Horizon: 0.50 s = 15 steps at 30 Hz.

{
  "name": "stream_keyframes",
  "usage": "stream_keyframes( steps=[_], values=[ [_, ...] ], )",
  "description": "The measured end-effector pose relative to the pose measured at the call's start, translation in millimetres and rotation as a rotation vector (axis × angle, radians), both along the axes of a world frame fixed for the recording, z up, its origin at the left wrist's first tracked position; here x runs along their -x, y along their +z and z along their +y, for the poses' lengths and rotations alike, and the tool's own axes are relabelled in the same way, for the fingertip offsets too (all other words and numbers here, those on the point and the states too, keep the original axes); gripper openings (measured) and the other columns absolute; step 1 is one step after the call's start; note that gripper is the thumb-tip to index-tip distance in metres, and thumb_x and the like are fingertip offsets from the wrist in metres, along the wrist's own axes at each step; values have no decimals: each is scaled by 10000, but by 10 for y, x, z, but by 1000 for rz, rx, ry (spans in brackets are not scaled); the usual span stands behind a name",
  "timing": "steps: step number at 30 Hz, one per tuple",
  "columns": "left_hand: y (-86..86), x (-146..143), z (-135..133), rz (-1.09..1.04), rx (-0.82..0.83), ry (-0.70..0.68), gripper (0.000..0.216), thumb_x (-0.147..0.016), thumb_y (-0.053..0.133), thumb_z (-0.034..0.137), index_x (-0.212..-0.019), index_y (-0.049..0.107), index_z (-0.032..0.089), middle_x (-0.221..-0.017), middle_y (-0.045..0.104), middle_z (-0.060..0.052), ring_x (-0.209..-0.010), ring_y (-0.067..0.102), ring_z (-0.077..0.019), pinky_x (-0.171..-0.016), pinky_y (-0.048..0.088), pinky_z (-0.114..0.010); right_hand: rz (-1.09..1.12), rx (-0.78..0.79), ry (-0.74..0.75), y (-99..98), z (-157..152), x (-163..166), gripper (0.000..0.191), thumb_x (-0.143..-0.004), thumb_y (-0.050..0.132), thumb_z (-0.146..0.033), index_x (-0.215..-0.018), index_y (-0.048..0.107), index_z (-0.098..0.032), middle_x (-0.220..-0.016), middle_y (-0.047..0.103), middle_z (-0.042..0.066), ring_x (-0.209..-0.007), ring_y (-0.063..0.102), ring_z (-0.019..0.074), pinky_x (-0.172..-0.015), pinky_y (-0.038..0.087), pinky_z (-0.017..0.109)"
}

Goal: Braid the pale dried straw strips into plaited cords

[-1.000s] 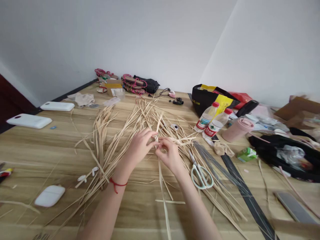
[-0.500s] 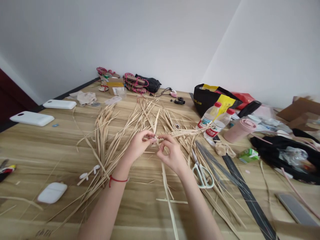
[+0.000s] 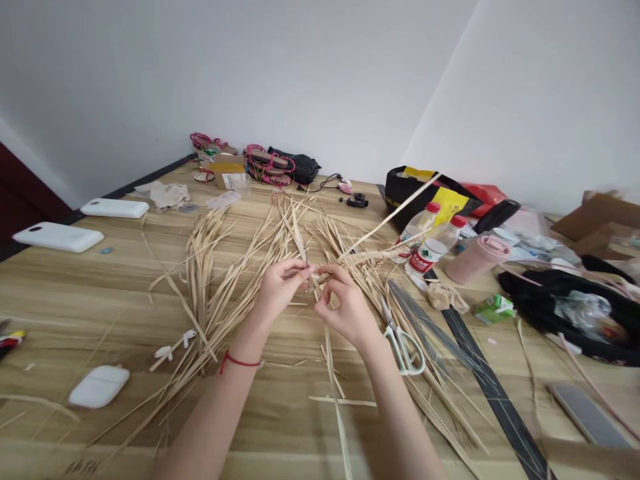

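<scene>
Near the middle of the table both hands meet at a small piece of straw weaving [image 3: 314,283], partly hidden by the fingers. My left hand [image 3: 280,287], with a red string round its wrist, pinches the weaving's left side. A thin dark sliver, too small to name, sticks up by its thumb. My right hand [image 3: 345,303] is closed on the right side, thumb and forefinger curled into a ring. From beyond it a pale straw strip [image 3: 393,219] slants up to the right. Another strip [image 3: 340,427] hangs down towards me. Loose straw [image 3: 240,287] fans out behind the hands.
White-handled scissors [image 3: 405,350] lie right of my right forearm. Two red-capped bottles [image 3: 427,257], a pink cup [image 3: 477,259] and a black-and-yellow bag [image 3: 410,193] stand at the right. A white earphone case [image 3: 100,387] and two white devices [image 3: 57,237] lie left.
The straw strip that stood upright between the hands has swung over to the right and now slants towards the bag. Both hands keep nearly the same place and hold.
</scene>
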State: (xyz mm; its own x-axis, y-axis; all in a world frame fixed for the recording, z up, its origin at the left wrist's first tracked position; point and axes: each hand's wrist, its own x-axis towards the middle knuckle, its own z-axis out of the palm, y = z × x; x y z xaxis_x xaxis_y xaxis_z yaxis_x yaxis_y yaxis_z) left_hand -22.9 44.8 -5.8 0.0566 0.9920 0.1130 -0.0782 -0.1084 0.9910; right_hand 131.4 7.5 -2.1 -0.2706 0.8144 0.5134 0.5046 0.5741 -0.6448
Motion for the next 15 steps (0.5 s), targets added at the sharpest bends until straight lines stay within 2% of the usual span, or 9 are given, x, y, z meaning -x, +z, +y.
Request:
stream_keyframes(
  steps=[5, 9, 11, 15],
  values=[
    [-8, 0, 1, 110, -120, 63, 239, -696, 713, 375, -793, 693, 157, -791, 694, -53, -680, 655, -170, -630, 558, -276, 37, 27, -22, -10, 14, -15, 157, -679, 564, -95, -629, 472, -212, -1118, 589, 95, -1040, 598, 217, -955, 441, 376],
    [-4, 11, -1, 249, -297, 184, 179, -713, 693, 342, -717, 684, 164, -825, 687, -63, -797, 650, -194, -725, 531, -296, 31, 29, -38, 1, 6, -1, 154, -681, 553, -92, -629, 472, -212, -1150, 576, 104, -1061, 589, 218, -967, 428, 372],
    [2, -2, -9, 265, -297, 205, 168, -721, 679, 331, -704, 674, 164, -794, 686, -59, -799, 646, -193, -737, 520, -298, 30, 40, -24, 10, 5, -5, 160, -674, 553, -87, -620, 467, -211, -1160, 572, 107, -1074, 583, 218, -972, 421, 366],
    [6, -55, -23, 141, -185, 135, 191, -753, 637, 347, -745, 644, 156, -758, 686, -52, -716, 655, -174, -696, 527, -287, 51, 66, 12, 17, 26, -46, 180, -666, 554, -85, -588, 450, -209, -1153, 586, 106, -1085, 580, 218, -973, 414, 359]
  ],
)
